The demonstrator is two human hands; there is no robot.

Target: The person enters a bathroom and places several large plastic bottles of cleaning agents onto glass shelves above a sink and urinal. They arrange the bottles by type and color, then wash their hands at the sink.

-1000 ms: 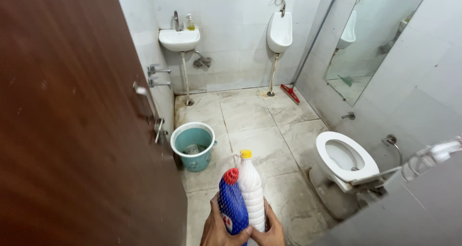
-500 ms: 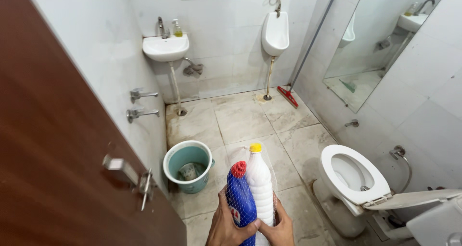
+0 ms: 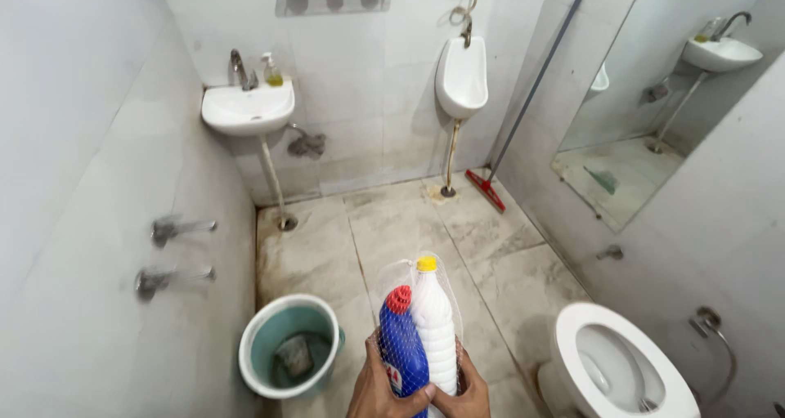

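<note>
Both my hands hold two bottles upright in front of me at the bottom middle of the head view. A blue bottle (image 3: 402, 344) with a red cap sits on the left, wrapped in white netting. Beside it stands a white bottle (image 3: 434, 328) with a yellow cap, inside clear plastic. My left hand (image 3: 378, 389) grips the blue bottle's lower part. My right hand (image 3: 468, 392) wraps the base of the white bottle. The fingers of both hands meet under the bottles.
A teal bucket (image 3: 288, 346) stands on the tiled floor at lower left, below two wall taps (image 3: 176, 254). A toilet (image 3: 619, 371) is at lower right. A washbasin (image 3: 248, 107), urinal (image 3: 461, 76), red-headed floor wiper (image 3: 523, 111) and mirror (image 3: 662, 107) line the walls.
The brown door has left the view on the left as the camera moved into the bathroom. The bucket and toilet look closer. My hands keep the same grip on the bottles.
</note>
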